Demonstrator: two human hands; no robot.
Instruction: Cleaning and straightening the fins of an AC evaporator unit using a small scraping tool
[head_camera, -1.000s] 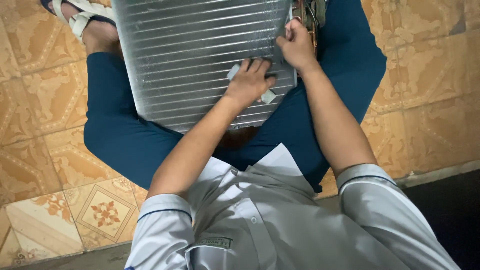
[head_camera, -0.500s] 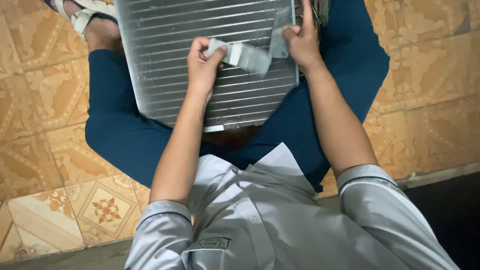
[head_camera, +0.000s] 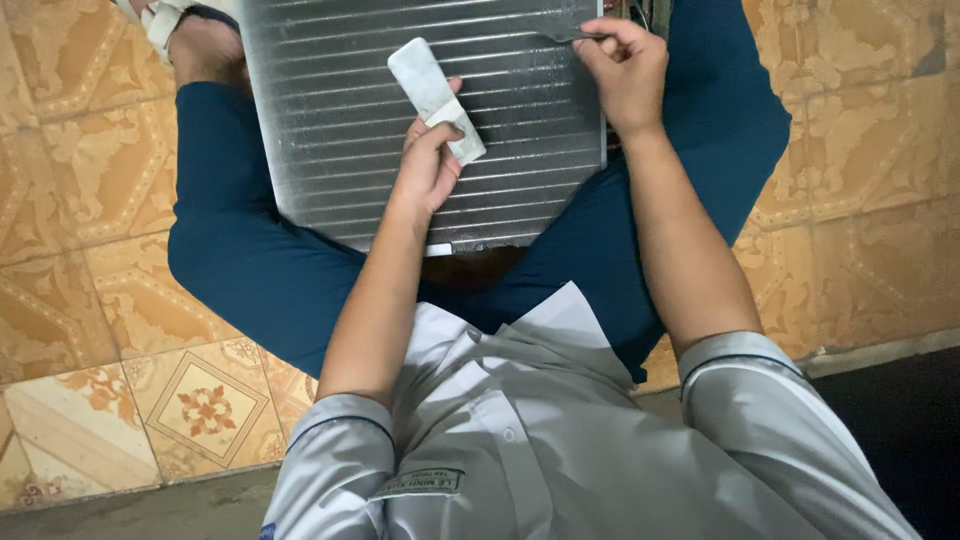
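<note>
A silver finned radiator-like panel rests on my lap, across my dark blue trousers. My left hand lies on its middle and holds a flat white strip that angles up and to the left over the fins. My right hand is at the panel's upper right edge, fingers pinched on a thin dark tool that points left across the fins. The top of the panel runs out of view.
I sit on a floor of orange patterned tiles. A foot in a white sandal shows at the top left. A dark strip lies at the lower right, beside my grey shirt sleeve.
My left hand pulled the white strip free from the right side of the panel, carried it left, and now rests at the middle with it. My right hand stayed at the upper right edge.
</note>
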